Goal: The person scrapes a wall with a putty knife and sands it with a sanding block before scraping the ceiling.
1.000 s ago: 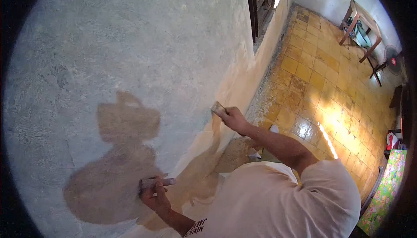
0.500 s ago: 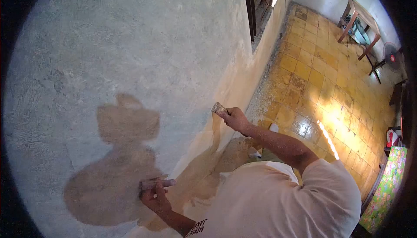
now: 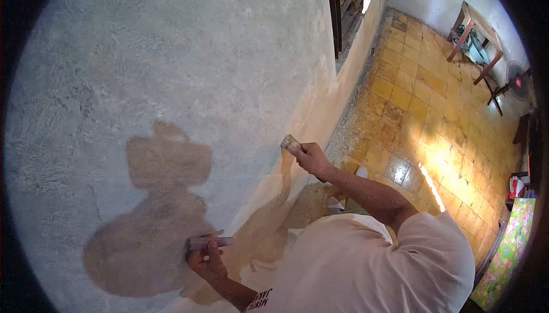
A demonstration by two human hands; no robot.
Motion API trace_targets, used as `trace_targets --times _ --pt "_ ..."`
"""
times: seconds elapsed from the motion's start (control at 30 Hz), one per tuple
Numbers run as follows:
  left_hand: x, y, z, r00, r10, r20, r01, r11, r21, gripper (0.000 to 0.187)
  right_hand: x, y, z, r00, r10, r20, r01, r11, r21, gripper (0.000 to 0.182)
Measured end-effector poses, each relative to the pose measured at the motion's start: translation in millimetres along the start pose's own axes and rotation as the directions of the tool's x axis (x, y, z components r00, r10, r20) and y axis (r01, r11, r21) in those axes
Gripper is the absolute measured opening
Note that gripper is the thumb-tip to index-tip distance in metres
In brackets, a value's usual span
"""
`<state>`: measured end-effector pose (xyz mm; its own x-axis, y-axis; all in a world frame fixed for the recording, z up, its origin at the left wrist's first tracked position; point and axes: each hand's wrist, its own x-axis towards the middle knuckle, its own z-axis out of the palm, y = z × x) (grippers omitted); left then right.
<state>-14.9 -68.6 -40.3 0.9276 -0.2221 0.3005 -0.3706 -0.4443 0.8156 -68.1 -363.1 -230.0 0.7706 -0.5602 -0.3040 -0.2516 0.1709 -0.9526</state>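
Observation:
My left hand (image 3: 207, 262) is closed on a grey bar-shaped tool (image 3: 226, 241) held near the wall (image 3: 171, 67), its darker end toward the left. I cannot tell the tool's exact kind. My right hand (image 3: 313, 160) grips a short, dusty, flat-ended piece (image 3: 290, 141), which points up and left over the wall's edge of bare plaster. The wall is grey-blue and patchy, with a tan band along its lower part. My shadow falls across it, around my left hand.
A slatted window (image 3: 350, 4) opens in the wall ahead. Yellow floor tiles (image 3: 417, 84) stretch to the right, with dust along the wall's foot. At the back stand a wooden table (image 3: 483, 21) and a fan (image 3: 517, 81). A flowered cloth (image 3: 509, 253) lies at the right.
The view has shifted slightly, so the window and floor sit a little lower and to the right. Both hands keep nearly the same place and grip.

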Motion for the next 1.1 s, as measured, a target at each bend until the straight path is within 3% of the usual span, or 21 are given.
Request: trace_targets --times 0.03,0.2,0.27,0.37,0.4,0.47,0.6,0.7,0.77,0.87,1.0,1.1 --pt "-3 0 -2 0.998 -0.062 -0.02 0.063 0.997 0.039 0.009 -5 1 -3 1.0 0.014 0.002 -0.014 1.0 -0.009 0.047" --pt "-3 -4 -4 0.998 -0.052 0.016 0.052 0.999 0.001 0.008 -35 17 -15 0.991 0.134 -0.011 -0.135 0.985 -0.108 0.048" --pt "-2 -6 -4 0.999 -0.041 0.018 0.041 0.998 -0.04 0.008 -27 41 -8 0.999 0.043 -0.018 -0.045 0.989 -0.143 0.049" --pt "-5 -5 -4 0.996 -0.089 0.026 0.089 0.996 -0.026 0.01 4 5 0 1.0 -0.01 -0.019 0.008 0.992 -0.123 0.054" --pt "-5 -5 -6 0.999 -0.039 0.038 0.041 0.998 -0.048 0.012 -3 0 -1 1.0 -0.007 -0.026 0.004 0.993 -0.115 0.054" --pt "-3 -5 -4 0.999 0.011 0.038 -0.008 0.997 -0.081 0.013 -10 -12 -7 0.999 0.003 0.036 -0.004 0.999 0.032 0.05" --pt "-3 -12 -6 0.999 -0.04 0.029 0.04 0.999 0.013 0.014 -26 25 -9 0.999 -0.044 -0.03 0.042 0.998 -0.055 0.05" --pt "-3 -8 -3 0.999 -0.036 0.006 0.036 0.999 -0.008 0.014 -27 28 -5 0.998 0.05 -0.023 -0.052 0.993 -0.107 0.05" --pt "-3 -1 -1 1.0 -0.014 0.011 0.015 0.999 -0.038 0.014 -12 -2 4 0.992 -0.121 -0.037 0.116 0.987 -0.107 0.05" --pt "0 3 -1 0.999 -0.031 0.037 0.031 1.0 0.003 0.011 -9 -16 3 1.0 -0.014 0.007 0.014 1.0 0.004 0.051" --pt "-3 -11 -6 0.999 0.011 0.049 -0.01 1.0 -0.009 0.008 -26 -13 -12 1.0 0.002 -0.022 -0.003 1.0 -0.024 0.051" --pt "-2 -17 -9 0.997 0.045 0.055 -0.044 0.999 -0.03 0.008 -35 7 -10 0.993 0.103 -0.053 -0.108 0.989 -0.104 0.05"
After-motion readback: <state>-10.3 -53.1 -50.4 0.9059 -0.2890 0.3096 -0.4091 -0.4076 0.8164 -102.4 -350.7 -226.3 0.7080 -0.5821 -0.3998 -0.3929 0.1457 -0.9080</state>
